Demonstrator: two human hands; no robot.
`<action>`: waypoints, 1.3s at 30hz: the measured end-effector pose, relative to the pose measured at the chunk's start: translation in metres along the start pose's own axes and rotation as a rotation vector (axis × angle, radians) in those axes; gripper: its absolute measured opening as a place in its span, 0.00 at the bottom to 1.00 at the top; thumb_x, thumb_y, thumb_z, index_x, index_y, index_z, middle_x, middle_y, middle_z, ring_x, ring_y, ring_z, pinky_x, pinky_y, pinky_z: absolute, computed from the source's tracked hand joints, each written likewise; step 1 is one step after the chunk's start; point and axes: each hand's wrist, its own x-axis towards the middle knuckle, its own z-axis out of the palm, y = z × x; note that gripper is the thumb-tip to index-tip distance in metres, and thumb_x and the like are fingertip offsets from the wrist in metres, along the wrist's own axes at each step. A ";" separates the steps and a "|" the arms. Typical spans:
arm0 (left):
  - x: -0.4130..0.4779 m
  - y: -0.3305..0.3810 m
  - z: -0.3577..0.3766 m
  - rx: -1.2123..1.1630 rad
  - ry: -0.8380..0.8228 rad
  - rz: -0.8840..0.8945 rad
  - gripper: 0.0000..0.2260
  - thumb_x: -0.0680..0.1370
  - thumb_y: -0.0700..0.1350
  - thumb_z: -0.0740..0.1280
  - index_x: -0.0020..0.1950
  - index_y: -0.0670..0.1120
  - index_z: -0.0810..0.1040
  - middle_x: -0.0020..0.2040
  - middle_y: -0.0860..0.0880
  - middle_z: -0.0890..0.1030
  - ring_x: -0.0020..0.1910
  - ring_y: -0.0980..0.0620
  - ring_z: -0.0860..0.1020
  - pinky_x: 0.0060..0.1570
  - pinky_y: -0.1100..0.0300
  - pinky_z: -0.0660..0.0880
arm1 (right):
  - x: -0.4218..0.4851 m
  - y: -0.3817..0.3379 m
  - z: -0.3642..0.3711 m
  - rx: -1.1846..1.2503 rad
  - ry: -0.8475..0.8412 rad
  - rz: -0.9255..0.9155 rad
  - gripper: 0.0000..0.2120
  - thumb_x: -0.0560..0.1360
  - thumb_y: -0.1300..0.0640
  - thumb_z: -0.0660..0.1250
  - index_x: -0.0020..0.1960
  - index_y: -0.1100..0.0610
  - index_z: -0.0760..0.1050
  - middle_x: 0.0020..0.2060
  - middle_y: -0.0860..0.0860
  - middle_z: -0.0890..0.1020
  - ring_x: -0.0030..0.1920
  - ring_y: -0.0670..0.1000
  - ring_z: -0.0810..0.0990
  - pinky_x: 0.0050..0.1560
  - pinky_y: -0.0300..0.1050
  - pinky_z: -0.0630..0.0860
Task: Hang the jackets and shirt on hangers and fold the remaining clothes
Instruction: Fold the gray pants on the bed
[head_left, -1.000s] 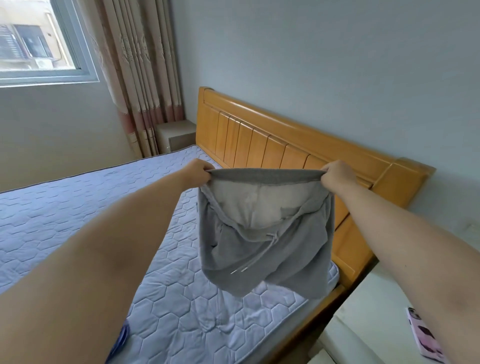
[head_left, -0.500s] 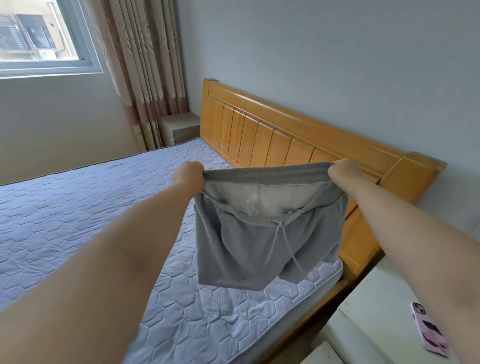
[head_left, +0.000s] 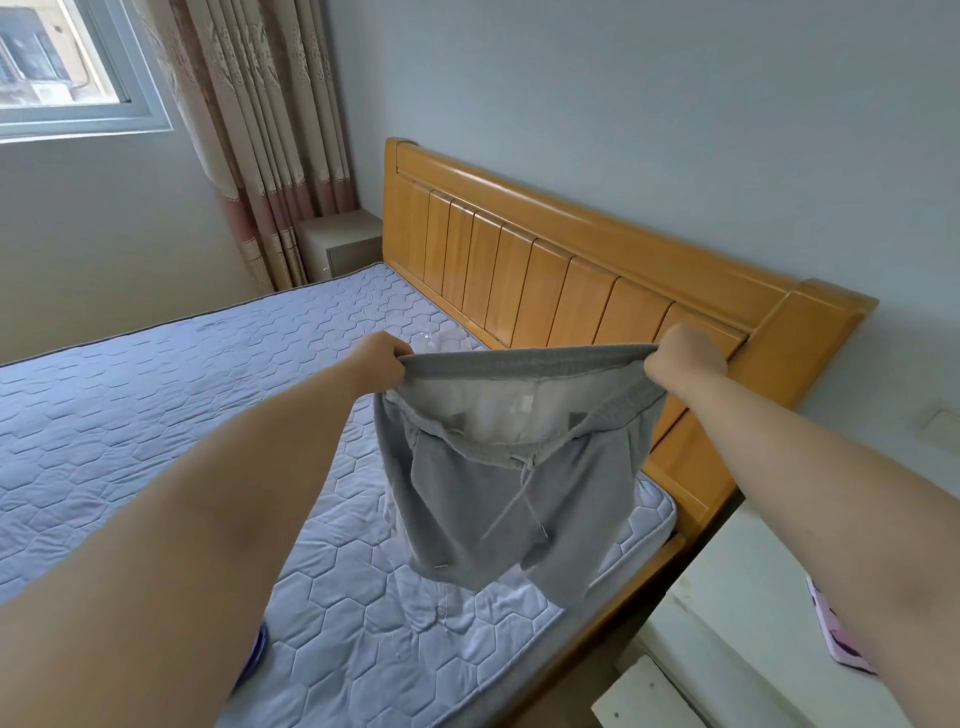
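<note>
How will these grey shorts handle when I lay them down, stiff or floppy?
Likely floppy: the grey shorts hang in loose folds from the left hand and right hand. Probably light: finger grips suffice. The dangling drawstring may tangle.

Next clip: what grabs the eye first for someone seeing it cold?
A pair of grey drawstring sweat shorts hangs mid-frame, its waistband stretched between the left hand and right hand. Beneath lies a pale blue quilted mattress, backed by an orange wooden headboard.

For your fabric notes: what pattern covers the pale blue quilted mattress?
Stitched hexagons across the mattress; head view.
</note>
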 end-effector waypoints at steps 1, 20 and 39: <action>-0.001 -0.001 -0.001 -0.067 -0.037 -0.024 0.15 0.72 0.30 0.56 0.43 0.42 0.80 0.38 0.47 0.75 0.41 0.48 0.71 0.33 0.62 0.67 | 0.002 0.004 0.001 0.022 -0.014 -0.006 0.11 0.74 0.67 0.59 0.34 0.59 0.67 0.30 0.54 0.68 0.29 0.52 0.65 0.28 0.42 0.59; -0.029 -0.047 -0.017 -0.141 -0.174 -0.128 0.08 0.72 0.33 0.70 0.47 0.40 0.73 0.47 0.42 0.75 0.49 0.43 0.74 0.44 0.54 0.74 | -0.036 -0.036 0.018 0.500 -0.592 -0.084 0.13 0.74 0.73 0.64 0.57 0.66 0.73 0.51 0.60 0.78 0.51 0.57 0.78 0.47 0.47 0.78; 0.055 -0.088 0.040 0.053 0.471 -0.525 0.10 0.79 0.42 0.59 0.52 0.44 0.80 0.53 0.40 0.80 0.53 0.38 0.77 0.43 0.51 0.70 | -0.029 -0.081 0.185 1.129 -0.905 0.193 0.06 0.80 0.67 0.59 0.47 0.61 0.73 0.43 0.56 0.80 0.43 0.53 0.80 0.37 0.48 0.82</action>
